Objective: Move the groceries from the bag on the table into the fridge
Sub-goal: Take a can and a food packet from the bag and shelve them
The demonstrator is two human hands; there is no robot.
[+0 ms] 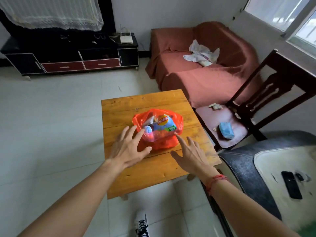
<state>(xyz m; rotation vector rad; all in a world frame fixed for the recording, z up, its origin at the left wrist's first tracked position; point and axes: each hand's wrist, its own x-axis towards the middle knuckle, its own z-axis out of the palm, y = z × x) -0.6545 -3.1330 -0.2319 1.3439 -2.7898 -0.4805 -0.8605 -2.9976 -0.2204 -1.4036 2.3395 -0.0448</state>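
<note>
A red plastic bag (158,142) sits open on a small wooden table (142,106). Inside it I see a blue chip packet (164,124) and a small pale container (148,130), with other items partly hidden. My left hand (127,147) hovers at the bag's left side with fingers spread, fingertips close to the plastic. My right hand (191,154) reaches in from the right, fingers straight, its index fingertip at the bag's rim. Neither hand holds anything. No fridge is in view.
A red-covered sofa (205,77) stands behind the table. A dark wooden chair (239,120) with a blue pack on its seat is at the right. A black TV cabinet (71,55) lines the far wall. A grey seat with a black phone (291,184) is near right.
</note>
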